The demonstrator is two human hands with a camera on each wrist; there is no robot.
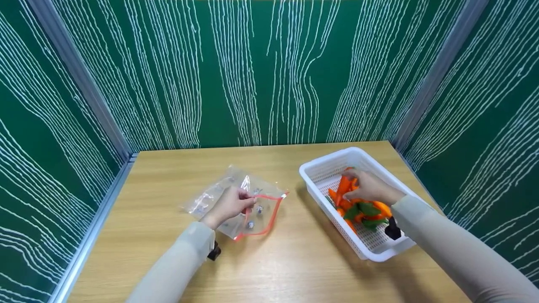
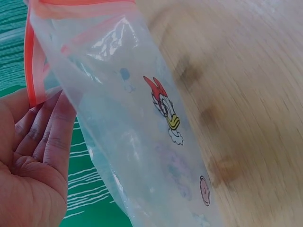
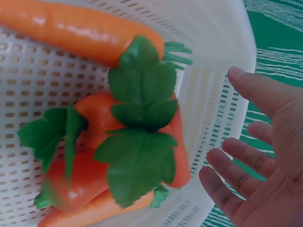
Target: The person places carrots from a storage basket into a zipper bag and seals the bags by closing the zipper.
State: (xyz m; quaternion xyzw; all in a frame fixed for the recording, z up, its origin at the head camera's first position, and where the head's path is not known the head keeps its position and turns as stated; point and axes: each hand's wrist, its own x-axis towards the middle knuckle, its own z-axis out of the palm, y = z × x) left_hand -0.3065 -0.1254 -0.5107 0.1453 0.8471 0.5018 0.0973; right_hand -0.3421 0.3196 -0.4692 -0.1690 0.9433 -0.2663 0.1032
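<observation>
My left hand (image 1: 230, 205) pinches the red-edged mouth of a clear zip bag (image 1: 223, 185), which gapes over the table. In the left wrist view, the fingers lie behind the bag's red strip (image 2: 34, 71), and a cartoon duck (image 2: 165, 106) is printed on the plastic. My right hand (image 1: 370, 187) is over a white basket (image 1: 313, 179) of toy-like vegetables. In the right wrist view its fingers are spread and hold nothing, beside an orange carrot (image 3: 80, 30), red peppers (image 3: 78, 182) and green leaves (image 3: 144, 106).
A light wooden table (image 1: 269, 269) carries both the bag and the basket, the basket standing to the right. Green walls (image 1: 261, 75) with white wavy lines enclose the back and both sides, with grey metal posts (image 1: 80, 71) at the corners.
</observation>
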